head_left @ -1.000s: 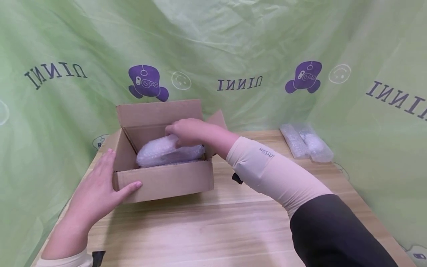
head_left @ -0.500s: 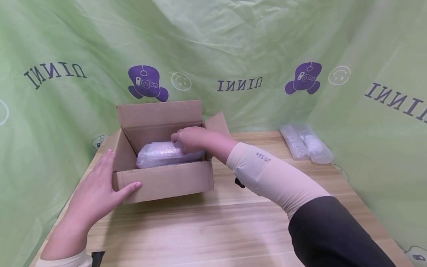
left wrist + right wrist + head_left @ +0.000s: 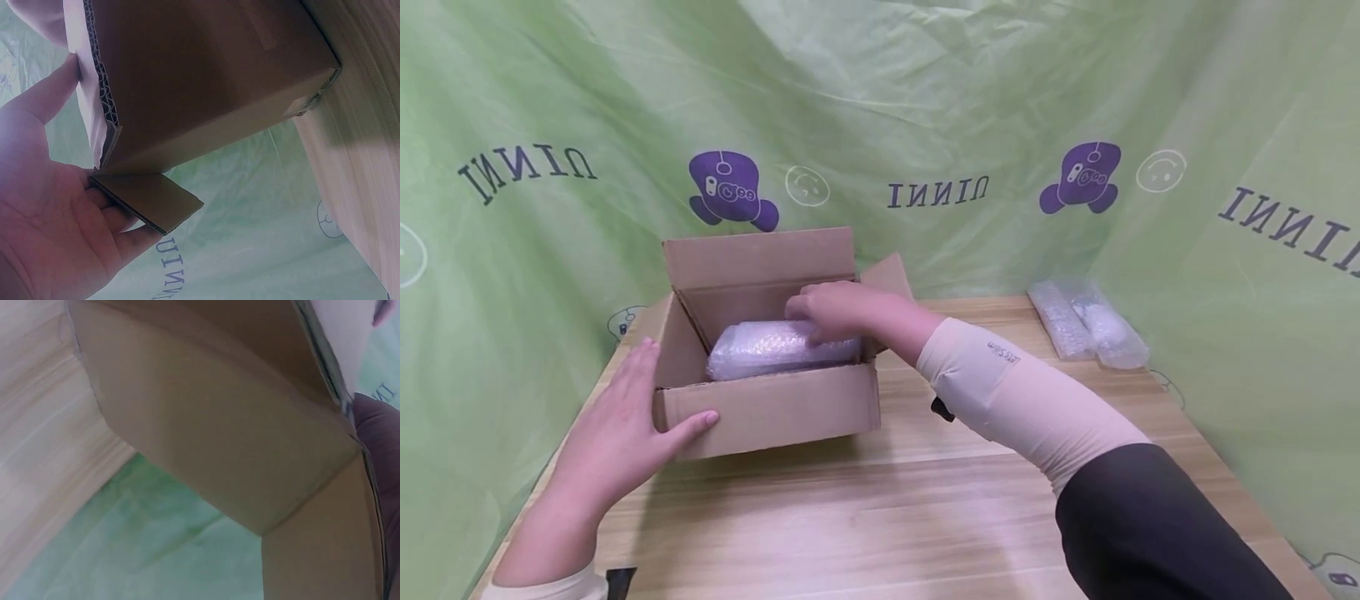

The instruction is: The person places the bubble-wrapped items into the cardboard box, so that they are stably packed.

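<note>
Wrapped package lying in the carton, one hand over it, one at the corner

A bubble-wrapped package (image 3: pixel 760 350) lies inside a cardboard box (image 3: pixel 767 412), left of centre in the head view, on the wooden tabletop (image 3: pixel 880 533). The step in hand looks like settling or shifting that package within the box while the box is kept steady. The left hand (image 3: pixel 625 412) holds the box's lower-left corner, thumb on the near panel and fingers along the left flap. The right hand (image 3: pixel 827 310) reaches in from the right with bent fingers at the package's right end; whether they grip the wrap or only press on it, I cannot tell, since the right wrist view shows mostly cardboard. The next move seems to call for a light touch of the right hand and a firm hold on that corner, as the wrap looks soft and slippery.

The package's long axis runs left to right across the frame, roughly along the box's near panel, its right end partly behind the right hand. Nothing marks a front end. The box's mouth faces up, with the back flap (image 3: pixel 760 257) standing tall. Two more bubble-wrapped pieces (image 3: pixel 1062 321) lie side by side at the tabletop's far right, well apart from the box
</note>
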The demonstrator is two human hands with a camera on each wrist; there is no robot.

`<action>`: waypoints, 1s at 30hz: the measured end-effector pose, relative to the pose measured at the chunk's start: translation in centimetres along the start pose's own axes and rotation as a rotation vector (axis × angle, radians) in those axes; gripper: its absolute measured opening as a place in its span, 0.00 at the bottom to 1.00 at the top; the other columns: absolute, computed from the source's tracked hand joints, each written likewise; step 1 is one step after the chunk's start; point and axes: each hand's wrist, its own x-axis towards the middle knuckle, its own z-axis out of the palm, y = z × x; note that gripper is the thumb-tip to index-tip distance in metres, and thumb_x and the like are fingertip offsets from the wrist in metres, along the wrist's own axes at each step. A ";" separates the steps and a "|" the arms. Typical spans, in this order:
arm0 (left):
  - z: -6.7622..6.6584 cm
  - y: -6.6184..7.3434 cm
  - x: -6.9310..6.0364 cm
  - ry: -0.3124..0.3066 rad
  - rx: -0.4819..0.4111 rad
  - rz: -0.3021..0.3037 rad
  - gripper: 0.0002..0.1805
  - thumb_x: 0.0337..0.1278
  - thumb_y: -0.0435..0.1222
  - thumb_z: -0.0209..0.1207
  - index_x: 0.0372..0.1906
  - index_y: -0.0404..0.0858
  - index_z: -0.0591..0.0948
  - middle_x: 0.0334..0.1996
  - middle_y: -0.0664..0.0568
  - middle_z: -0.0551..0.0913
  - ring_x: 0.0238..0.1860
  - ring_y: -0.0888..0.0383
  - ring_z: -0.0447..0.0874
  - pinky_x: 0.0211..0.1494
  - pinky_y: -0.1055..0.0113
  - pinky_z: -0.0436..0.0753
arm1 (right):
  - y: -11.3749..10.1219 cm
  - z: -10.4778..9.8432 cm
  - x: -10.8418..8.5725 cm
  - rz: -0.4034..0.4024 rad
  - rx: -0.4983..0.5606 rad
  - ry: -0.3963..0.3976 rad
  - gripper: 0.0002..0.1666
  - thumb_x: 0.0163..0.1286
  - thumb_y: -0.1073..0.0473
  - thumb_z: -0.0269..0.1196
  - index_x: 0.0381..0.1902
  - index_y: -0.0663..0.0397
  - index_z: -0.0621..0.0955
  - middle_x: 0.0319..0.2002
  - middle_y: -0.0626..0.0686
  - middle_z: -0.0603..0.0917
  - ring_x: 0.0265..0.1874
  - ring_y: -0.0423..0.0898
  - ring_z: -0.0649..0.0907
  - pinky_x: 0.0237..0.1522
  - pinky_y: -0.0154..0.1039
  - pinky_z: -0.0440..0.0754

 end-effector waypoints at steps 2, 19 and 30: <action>0.0 0.0 0.0 -0.002 -0.001 -0.003 0.64 0.52 0.65 0.62 0.79 0.37 0.39 0.78 0.34 0.44 0.76 0.34 0.45 0.72 0.33 0.53 | 0.3 -0.6 -0.4 0.010 0.017 0.010 0.30 0.67 0.48 0.65 0.65 0.46 0.74 0.58 0.50 0.77 0.58 0.45 0.77 0.63 0.42 0.75; 0.1 -0.3 0.1 -0.008 -0.007 -0.003 0.64 0.52 0.64 0.62 0.79 0.36 0.39 0.78 0.35 0.42 0.77 0.35 0.42 0.75 0.36 0.48 | 7.2 -4.3 -7.6 0.191 0.225 0.434 0.47 0.67 0.31 0.56 0.77 0.41 0.58 0.75 0.50 0.61 0.74 0.49 0.61 0.76 0.49 0.58; 0.1 -0.2 0.1 -0.015 -0.009 0.000 0.64 0.52 0.64 0.62 0.79 0.37 0.38 0.78 0.36 0.42 0.78 0.37 0.41 0.76 0.37 0.47 | 14.8 -2.4 -13.9 0.431 0.338 0.613 0.48 0.70 0.32 0.54 0.79 0.41 0.50 0.78 0.51 0.52 0.77 0.53 0.53 0.77 0.56 0.49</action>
